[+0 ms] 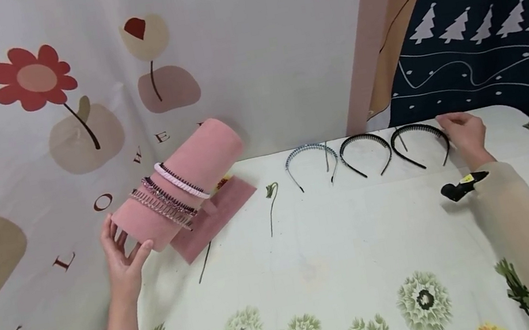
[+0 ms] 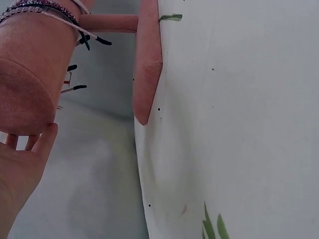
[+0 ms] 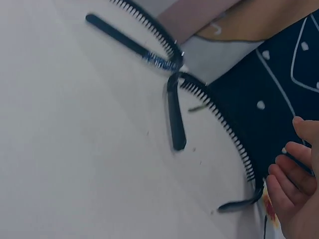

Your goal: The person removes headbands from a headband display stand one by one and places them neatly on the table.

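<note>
In the head view a pink padded headband stand (image 1: 204, 151) leans at the left, its roll tilted above a flat base. My left hand (image 1: 123, 264) grips the roll's lower end, thumb in front and fingers behind. Around the roll sit a white headband (image 1: 182, 181), a dark glittery headband (image 1: 169, 197) and a pink beaded headband (image 1: 159, 210). A blue headband (image 1: 308, 148), a black headband (image 1: 362, 137) and another black headband (image 1: 416, 128) lie in a row on the table. Beside the last one is my right hand (image 1: 468, 136), fingers loosely bent, holding nothing.
A white cloth with printed dandelions covers the table (image 1: 330, 241). Behind it hangs a curtain (image 1: 268, 59) with printed flowers and letters; a dark tree-patterned cloth (image 1: 483, 58) is at the right. Black wrist devices (image 1: 462, 187) show at both sleeves.
</note>
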`<state>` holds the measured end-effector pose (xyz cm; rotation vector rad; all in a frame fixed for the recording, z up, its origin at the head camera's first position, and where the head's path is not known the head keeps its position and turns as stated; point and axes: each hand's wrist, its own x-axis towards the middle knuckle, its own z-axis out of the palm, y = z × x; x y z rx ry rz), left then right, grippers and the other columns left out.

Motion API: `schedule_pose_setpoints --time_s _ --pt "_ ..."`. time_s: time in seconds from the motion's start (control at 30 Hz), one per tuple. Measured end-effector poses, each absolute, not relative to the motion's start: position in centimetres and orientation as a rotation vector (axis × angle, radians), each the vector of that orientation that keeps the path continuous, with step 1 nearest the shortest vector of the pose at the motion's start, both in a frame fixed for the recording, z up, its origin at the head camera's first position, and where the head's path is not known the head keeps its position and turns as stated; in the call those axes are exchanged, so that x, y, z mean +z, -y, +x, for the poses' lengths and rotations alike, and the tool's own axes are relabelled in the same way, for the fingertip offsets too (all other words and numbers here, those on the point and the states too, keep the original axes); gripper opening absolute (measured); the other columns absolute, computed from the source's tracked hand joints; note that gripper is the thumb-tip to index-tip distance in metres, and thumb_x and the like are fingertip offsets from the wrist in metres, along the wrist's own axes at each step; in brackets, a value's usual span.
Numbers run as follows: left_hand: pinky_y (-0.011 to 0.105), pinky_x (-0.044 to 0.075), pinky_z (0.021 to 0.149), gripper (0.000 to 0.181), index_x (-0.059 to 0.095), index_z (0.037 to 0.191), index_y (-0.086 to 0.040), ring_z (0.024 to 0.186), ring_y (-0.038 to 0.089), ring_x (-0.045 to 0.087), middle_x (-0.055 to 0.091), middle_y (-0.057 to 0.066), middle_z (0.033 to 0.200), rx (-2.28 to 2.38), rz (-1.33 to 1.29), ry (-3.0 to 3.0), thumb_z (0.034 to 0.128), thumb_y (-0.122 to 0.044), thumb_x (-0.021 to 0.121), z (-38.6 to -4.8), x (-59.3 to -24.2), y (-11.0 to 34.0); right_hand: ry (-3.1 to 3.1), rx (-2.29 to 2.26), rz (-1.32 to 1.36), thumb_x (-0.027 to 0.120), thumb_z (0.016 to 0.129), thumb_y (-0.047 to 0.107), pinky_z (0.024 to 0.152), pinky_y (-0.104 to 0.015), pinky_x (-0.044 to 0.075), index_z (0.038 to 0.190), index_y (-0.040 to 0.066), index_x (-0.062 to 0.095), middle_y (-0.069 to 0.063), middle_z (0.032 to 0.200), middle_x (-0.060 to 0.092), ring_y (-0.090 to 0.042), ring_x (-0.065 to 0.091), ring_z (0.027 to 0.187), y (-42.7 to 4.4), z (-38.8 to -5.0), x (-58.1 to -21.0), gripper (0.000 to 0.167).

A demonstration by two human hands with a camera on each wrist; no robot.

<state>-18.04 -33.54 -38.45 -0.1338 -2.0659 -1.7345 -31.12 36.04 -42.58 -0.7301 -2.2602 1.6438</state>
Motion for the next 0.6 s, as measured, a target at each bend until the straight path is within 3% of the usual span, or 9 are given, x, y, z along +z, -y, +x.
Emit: schedule_pose_setpoints --time_s 0.27,0.6 --pt "0.007 0.045 0.097 0.088 0.015 0.159 -0.017 0.143 0.023 0.028 0.019 0.004 0.162 -1.751 -0.144 2.043 0.0872 0.013 0.057 -17.9 -38.5 33.8 1.857 2.033 -0.527 0.070 0.092 0.025 0.078 -0.004 0.054 0.096 0.024 0.067 0.020 0.088 0.063 0.006 0.062 0.082 -33.6 -30.6 -40.4 0.005" --pt "0.006 0.045 0.097 0.088 0.016 0.159 -0.016 0.143 0.023 0.028 0.020 0.003 0.162 -1.753 -0.178 2.032 0.0866 0.014 0.056 -18.1 -38.7 33.9 1.719 2.199 -0.398 0.072 0.091 0.021 0.080 -0.011 0.058 0.105 0.018 0.068 0.015 0.093 0.068 0.001 0.067 0.088 -30.9 -30.0 -39.2 0.015"
